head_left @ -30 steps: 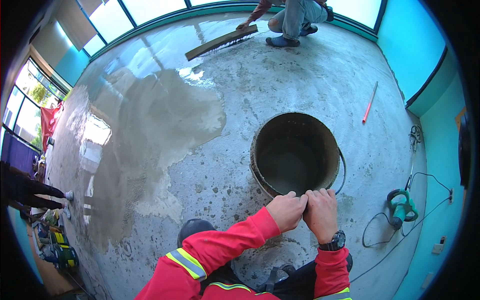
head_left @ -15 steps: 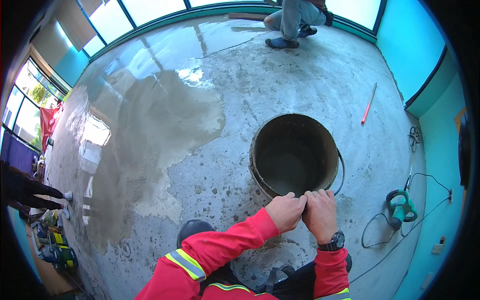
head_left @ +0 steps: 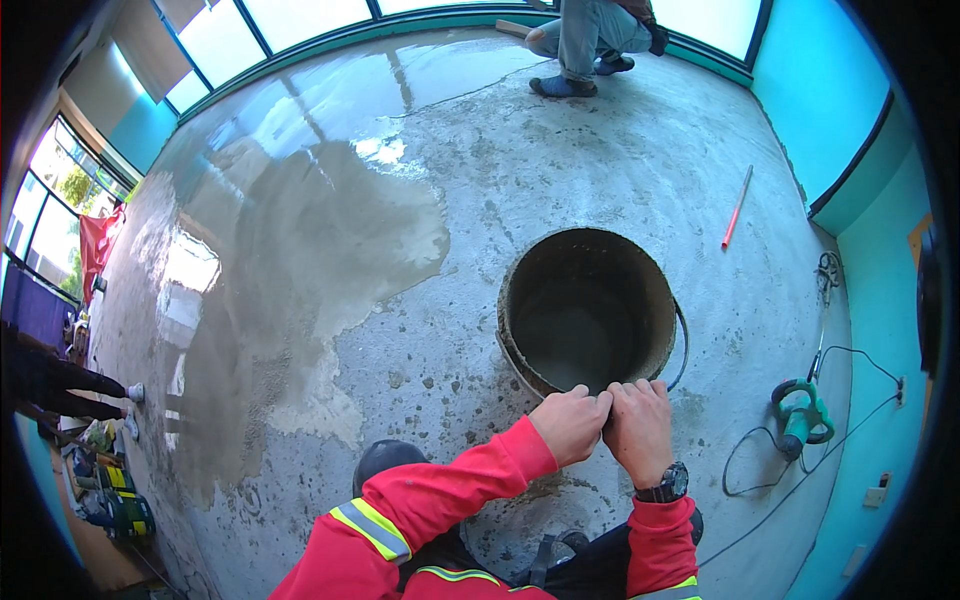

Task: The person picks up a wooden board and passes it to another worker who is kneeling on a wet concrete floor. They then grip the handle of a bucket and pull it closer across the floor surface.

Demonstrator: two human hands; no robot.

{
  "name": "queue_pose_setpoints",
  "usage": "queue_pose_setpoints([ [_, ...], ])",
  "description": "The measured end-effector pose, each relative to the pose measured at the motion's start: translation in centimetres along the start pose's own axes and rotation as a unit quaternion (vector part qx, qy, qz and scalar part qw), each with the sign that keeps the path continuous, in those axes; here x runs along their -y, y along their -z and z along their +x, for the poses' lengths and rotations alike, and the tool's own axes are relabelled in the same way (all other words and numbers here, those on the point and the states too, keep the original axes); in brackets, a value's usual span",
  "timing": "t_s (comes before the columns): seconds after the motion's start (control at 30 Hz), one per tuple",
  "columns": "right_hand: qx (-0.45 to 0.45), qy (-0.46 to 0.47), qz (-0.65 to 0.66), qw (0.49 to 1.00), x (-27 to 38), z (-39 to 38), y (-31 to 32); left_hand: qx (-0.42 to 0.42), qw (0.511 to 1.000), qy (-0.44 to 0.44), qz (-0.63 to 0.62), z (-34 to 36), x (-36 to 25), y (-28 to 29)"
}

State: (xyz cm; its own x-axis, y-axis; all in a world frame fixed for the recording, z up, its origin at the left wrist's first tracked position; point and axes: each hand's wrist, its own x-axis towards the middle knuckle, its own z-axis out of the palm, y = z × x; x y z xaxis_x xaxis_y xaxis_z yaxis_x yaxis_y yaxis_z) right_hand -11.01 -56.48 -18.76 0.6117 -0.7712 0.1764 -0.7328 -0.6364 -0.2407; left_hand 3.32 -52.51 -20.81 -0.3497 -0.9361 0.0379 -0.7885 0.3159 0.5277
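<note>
A large round bucket (head_left: 663, 285) with a dark, crusted inner wall stands upright on the concrete floor in front of me. Grey liquid (head_left: 585, 350) lies at its bottom. My left hand (head_left: 572, 425) is closed at the near rim, its fingers curled over the edge. Right beside it, nearly touching, my right hand (head_left: 640, 425) grips the same stretch of rim. The fingertips of both are hidden behind the knuckles. A thin wire handle (head_left: 686, 345) hangs down around the bucket's near side, and cannot be followed behind my hands.
Wet grey screed (head_left: 340, 230) spreads over the floor to the left. At the far end another person (head_left: 580, 50) crouches beside a board (head_left: 513, 28). A red stick (head_left: 737, 210) and a green power mixer (head_left: 802, 420) with its cable lie right. Another person (head_left: 70, 385) stands far left, near tools (head_left: 115, 500).
The crouching person's board has shifted right, so less of it shows, and it looks lighter. My hands and the bucket have stayed practically still.
</note>
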Motion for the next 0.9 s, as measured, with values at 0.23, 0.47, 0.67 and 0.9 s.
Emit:
queue_pose_setpoints([
  [0.23,0.007,-0.003,-0.005,1.0,0.05,0.0,0.03,0.004,1.0,-0.001,0.0,-0.03,-0.02,0.11],
  [0.47,0.019,0.001,-0.015,1.0,-0.02,-0.07,0.14,-0.003,1.0,-0.006,0.002,-0.01,-0.07,0.06],
  [0.67,0.02,-0.002,-0.007,1.0,0.08,-0.02,0.18,-0.005,1.0,-0.01,0.003,-0.06,-0.05,0.14],
  [0.9,0.015,0.002,-0.01,1.0,0.02,0.0,0.06,-0.006,1.0,-0.013,-0.001,-0.07,0.07,0.09],
])
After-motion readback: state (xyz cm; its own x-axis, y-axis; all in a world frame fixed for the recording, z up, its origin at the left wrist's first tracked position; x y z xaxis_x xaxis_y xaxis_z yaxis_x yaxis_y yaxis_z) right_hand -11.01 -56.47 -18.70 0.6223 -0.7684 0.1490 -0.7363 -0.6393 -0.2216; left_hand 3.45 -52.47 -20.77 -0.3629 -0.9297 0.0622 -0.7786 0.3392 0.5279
